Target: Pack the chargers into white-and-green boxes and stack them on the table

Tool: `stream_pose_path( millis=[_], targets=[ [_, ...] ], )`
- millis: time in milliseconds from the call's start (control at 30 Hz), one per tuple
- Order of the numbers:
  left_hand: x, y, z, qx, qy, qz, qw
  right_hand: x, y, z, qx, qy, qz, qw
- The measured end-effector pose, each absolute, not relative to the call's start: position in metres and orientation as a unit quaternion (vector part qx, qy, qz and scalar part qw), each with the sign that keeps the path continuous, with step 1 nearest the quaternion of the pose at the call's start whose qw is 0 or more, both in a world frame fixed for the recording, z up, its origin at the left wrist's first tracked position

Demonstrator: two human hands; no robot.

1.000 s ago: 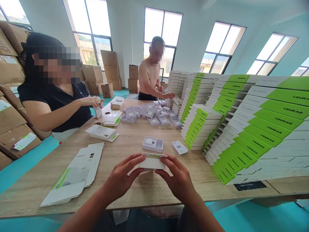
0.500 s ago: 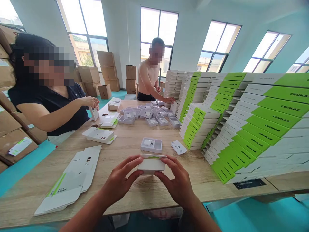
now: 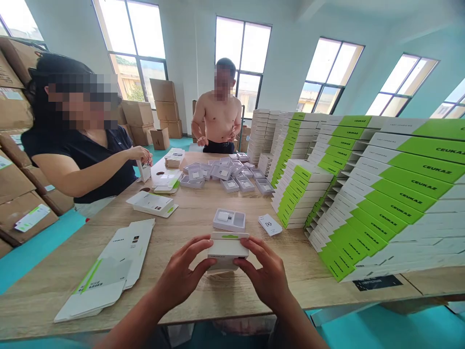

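Between my two hands is a white cardboard box [image 3: 228, 249] with a hang tab on its far edge, held over the table near its front. My left hand [image 3: 189, 264] grips its left side, thumb in front and fingers at the back corner. My right hand [image 3: 267, 266] grips the right side the same way. Just beyond the box lies a plastic tray [image 3: 238, 220] with a small white charger in its left compartment. Right of that tray sits a small pile of printed white cards [image 3: 270, 225]. The box's underside is hidden.
Flattened cartons [image 3: 109, 271] lie at the left. Tall stacks of white and green boxes [image 3: 392, 194] stand at the right. Many filled trays [image 3: 221, 172] are heaped farther back. One person [image 3: 83, 155] at the left handles a carton; another person [image 3: 220, 111] stands behind the table.
The box has tipped so that more of its tab and printed front show. The person at the back has drawn an arm away from the stacks and turned forward.
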State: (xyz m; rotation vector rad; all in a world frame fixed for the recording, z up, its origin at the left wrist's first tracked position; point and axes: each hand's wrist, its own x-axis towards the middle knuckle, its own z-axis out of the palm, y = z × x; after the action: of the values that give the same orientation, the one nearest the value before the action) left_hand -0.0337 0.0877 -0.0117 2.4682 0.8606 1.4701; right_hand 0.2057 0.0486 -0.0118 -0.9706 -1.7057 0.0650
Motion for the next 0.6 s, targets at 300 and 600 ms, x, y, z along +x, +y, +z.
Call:
stream_pose_path(
  millis=[300,600],
  targets=[
    [-0.029,0.09,0.001,0.806,0.305,0.479,0.169,0.213,0.052,-0.014,-0.434,-0.721,0.087,0.533],
    [-0.028,0.113,-0.024,0.879,0.243,0.407,0.046,0.217,0.069,-0.018,-0.397,-0.528,0.501,0.559]
  ],
)
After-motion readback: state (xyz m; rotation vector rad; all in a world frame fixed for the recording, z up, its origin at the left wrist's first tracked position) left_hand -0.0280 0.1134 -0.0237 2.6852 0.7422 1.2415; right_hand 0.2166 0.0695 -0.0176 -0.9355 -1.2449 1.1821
